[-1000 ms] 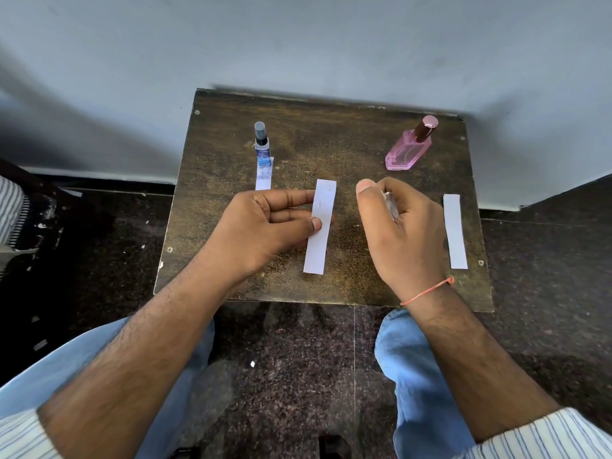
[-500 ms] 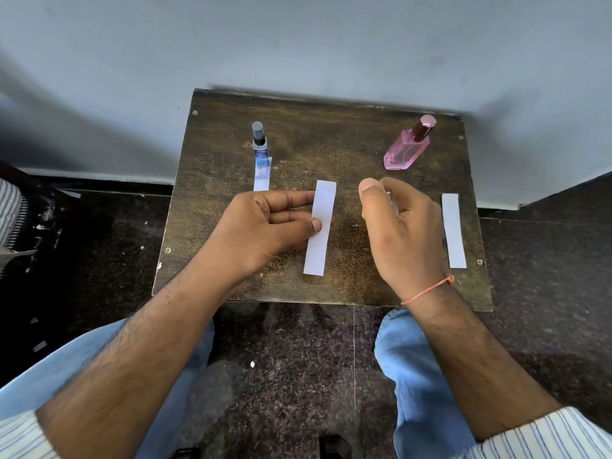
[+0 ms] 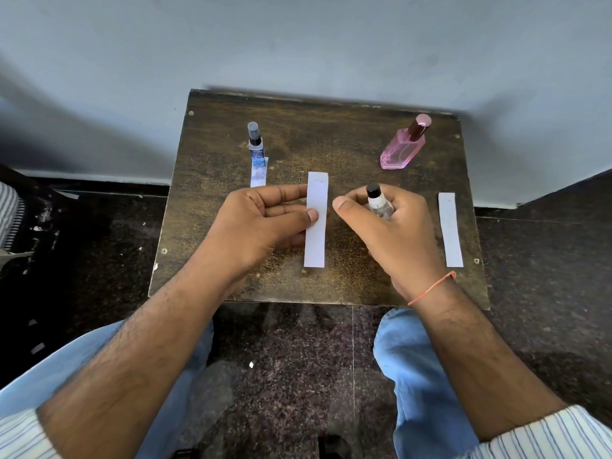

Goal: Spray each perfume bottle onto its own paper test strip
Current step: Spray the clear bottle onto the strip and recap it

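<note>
Your left hand (image 3: 261, 223) pinches the middle white paper test strip (image 3: 316, 220) between thumb and curled fingers, holding it above the centre of the dark, worn wooden tabletop (image 3: 212, 207), its length running away from you. Just to its right, your right hand (image 3: 390, 233) has its fingers curled round a small clear glass spray bottle with a black cap (image 3: 377, 202); the thumb juts out toward the strip without touching it, and the cap pokes up above your fingers.

Toward the far left of the table stands a slim blue-labelled spray bottle with a dark nozzle (image 3: 255, 145), upright, with a second white paper strip (image 3: 259, 175) lying on the table at its near side. At the far right stands an angular pink glass perfume bottle with a rose metallic cap (image 3: 404, 145). A third white paper strip (image 3: 449, 230) lies flat near the table's right edge, apart from your right hand. An orange thread bracelet (image 3: 430, 288) circles your right wrist.
</note>
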Action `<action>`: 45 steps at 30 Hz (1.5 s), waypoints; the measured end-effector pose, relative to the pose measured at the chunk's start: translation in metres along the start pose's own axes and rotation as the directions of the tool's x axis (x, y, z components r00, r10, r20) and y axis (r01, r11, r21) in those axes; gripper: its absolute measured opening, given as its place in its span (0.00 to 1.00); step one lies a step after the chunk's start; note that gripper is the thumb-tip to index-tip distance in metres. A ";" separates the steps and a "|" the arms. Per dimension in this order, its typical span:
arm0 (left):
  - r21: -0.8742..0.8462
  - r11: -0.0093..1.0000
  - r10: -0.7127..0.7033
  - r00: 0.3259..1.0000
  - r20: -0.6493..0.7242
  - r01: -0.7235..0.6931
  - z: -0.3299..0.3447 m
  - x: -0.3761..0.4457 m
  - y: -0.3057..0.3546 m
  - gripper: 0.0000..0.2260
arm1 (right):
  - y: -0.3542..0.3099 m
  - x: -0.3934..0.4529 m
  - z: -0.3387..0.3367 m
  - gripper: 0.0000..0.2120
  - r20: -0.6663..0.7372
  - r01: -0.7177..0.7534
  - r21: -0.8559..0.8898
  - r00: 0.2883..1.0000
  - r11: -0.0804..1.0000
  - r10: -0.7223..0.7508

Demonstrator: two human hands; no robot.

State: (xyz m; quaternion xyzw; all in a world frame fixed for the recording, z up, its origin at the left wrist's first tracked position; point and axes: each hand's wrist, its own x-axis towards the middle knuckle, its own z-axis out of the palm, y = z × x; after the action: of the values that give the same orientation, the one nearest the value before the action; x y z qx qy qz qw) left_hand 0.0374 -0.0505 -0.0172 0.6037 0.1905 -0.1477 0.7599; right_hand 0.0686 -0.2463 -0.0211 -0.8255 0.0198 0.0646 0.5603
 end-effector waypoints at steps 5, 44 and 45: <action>-0.003 1.000 0.015 0.999 -0.037 -0.016 0.004 0.002 0.001 0.16 | 0.001 0.000 -0.005 0.05 0.114 -0.127 0.074 0.987 0.989 0.118; 0.564 0.793 0.332 0.940 -0.081 -0.231 -0.011 0.003 -0.002 0.10 | 0.001 0.015 0.001 0.08 0.060 -0.340 0.005 0.939 0.940 0.339; 0.567 0.791 0.334 0.939 -0.084 -0.230 -0.014 0.002 -0.001 0.10 | 0.000 0.016 0.003 0.08 0.053 -0.339 -0.012 0.939 0.941 0.339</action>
State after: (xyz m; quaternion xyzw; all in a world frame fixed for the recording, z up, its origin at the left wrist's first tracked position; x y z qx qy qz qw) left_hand 0.0368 -0.0373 -0.0218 0.8283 0.1152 -0.0256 0.5477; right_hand 0.0846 -0.2431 -0.0243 -0.8084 0.1464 0.1826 0.5401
